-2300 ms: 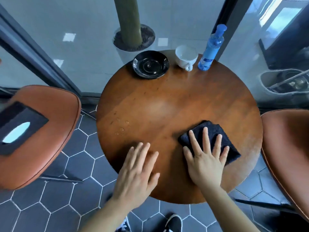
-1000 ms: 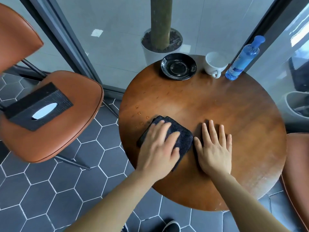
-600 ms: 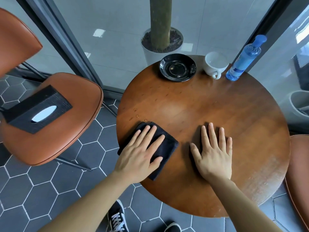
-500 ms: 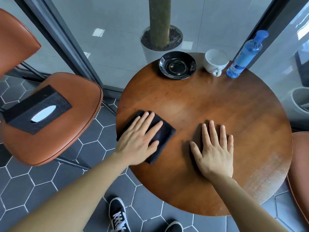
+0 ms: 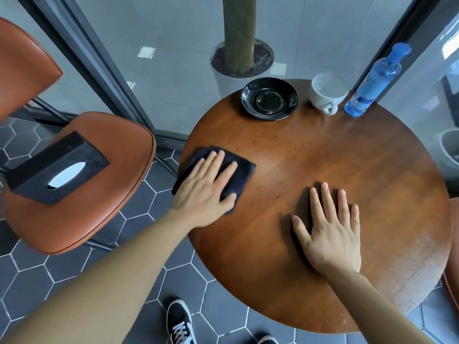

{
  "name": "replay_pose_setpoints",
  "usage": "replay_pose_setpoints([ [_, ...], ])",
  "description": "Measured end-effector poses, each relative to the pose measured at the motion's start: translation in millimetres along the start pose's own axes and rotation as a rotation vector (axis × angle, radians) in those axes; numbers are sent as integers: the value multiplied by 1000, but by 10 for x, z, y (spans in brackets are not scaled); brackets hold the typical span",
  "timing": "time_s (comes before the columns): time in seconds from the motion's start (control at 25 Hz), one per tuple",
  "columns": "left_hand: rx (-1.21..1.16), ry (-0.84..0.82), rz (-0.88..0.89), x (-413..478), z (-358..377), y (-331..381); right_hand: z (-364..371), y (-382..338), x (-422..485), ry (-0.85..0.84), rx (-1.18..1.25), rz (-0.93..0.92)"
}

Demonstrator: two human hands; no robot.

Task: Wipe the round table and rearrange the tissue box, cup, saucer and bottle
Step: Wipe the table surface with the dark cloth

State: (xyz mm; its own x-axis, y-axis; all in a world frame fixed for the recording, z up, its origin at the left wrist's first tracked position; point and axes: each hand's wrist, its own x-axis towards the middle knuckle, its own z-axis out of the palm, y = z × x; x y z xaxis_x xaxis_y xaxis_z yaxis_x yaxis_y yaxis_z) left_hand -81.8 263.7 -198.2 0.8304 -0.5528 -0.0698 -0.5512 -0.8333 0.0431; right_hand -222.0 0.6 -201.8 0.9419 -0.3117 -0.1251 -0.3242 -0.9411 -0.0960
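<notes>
My left hand (image 5: 207, 187) presses flat, fingers straight, on a dark folded cloth (image 5: 239, 170) at the left edge of the round wooden table (image 5: 323, 150). My right hand (image 5: 330, 227) lies flat with spread fingers on the bare tabletop near the middle front. At the far rim stand a black saucer (image 5: 269, 98), a white cup (image 5: 327, 91) with its handle toward me, and a blue plastic bottle (image 5: 375, 80). A black tissue box (image 5: 54, 167) sits on the orange chair seat (image 5: 104, 194) to the left of the table.
A potted tree trunk (image 5: 239, 33) stands behind glass beyond the table. A dark window frame (image 5: 99, 60) runs along the left behind the chair. Another orange chair edge (image 5: 453, 269) shows at the right. My shoes (image 5: 178, 321) are on the hexagon-tiled floor.
The cloth passed from under my right hand to my left, which has slid it leftward and then away from me along the table's left edge. My right hand has stayed flat on the table.
</notes>
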Motion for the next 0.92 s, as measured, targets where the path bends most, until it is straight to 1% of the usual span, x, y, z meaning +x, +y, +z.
replay_pose_setpoints([
  [0.08,6,-21,-123,200,-11,-126,-10,-3,-7,3,6,2],
  [0.12,-3,-11,-156,228,-13,-130,-12,-1,6,5,7,3],
  [0.2,-14,-1,-137,48,4,13,-16,-7,0,-10,0,0],
  [0.28,-10,15,-41,-396,58,338,-22,2,-4,-4,2,2],
  [0.36,4,2,127,-795,79,539,-23,-3,-2,-14,1,-1],
  [0.44,32,-52,309,-720,28,348,-19,-2,1,-14,4,-7],
  [0.48,61,-57,344,-538,-15,183,-13,-3,6,-12,7,-3],
  [0.52,76,-68,315,-307,-47,16,-10,-2,7,-9,8,0],
  [0.64,52,-126,-17,289,-101,-325,-6,-6,-10,5,10,-2],
  [0.72,31,-89,-117,396,-38,-267,3,-9,9,0,4,-4],
  [0.8,15,-38,-106,266,7,39,-5,-10,6,-7,3,2],
  [0.84,2,-20,-56,141,9,247,-6,-6,1,-3,2,4],
  [0.92,-26,-44,148,-172,0,676,-16,-2,-12,-5,-12,-1],
])
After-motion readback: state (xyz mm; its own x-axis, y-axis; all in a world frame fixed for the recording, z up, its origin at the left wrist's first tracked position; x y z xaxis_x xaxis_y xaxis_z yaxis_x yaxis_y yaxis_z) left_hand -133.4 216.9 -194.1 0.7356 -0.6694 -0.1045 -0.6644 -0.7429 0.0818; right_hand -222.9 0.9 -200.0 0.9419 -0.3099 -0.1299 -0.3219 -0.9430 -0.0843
